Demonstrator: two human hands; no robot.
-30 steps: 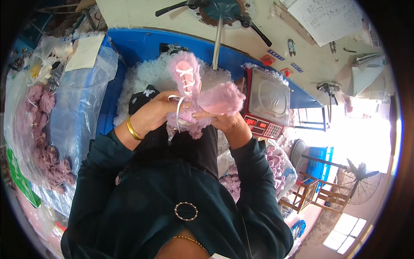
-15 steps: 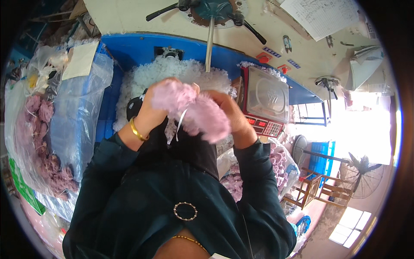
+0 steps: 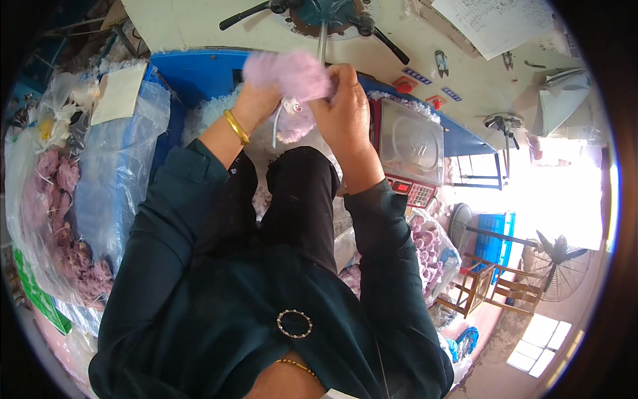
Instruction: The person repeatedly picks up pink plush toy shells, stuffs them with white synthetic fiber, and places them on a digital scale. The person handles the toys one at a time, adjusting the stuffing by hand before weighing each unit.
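Note:
A fluffy pink plush toy (image 3: 289, 74), smeared by motion, is held up between my two hands in front of me. It meets the lower end of a thin metal tube (image 3: 323, 43); whether the tube goes inside it is hidden. My left hand (image 3: 260, 98) grips the toy's left underside, its fingers mostly behind the fur. On the other side my right hand (image 3: 345, 106) pinches the toy's edge beside the tube, thumb and fingers closed. A white patch and a thin white strip (image 3: 274, 130) show on the toy's lower part.
White stuffing fluff (image 3: 203, 113) fills a blue bin (image 3: 189, 66) ahead. To the right stands a red scale (image 3: 411, 149) under a clear cover. Pink plush pieces lie in plastic bags at left (image 3: 60, 219) and right (image 3: 425, 249). Black-handled levers (image 3: 385, 46) sit on the machine panel.
Both hands have moved forward with the plush toy, away from my lap and up to the metal tube. The toy has turned, and its white patch now shows.

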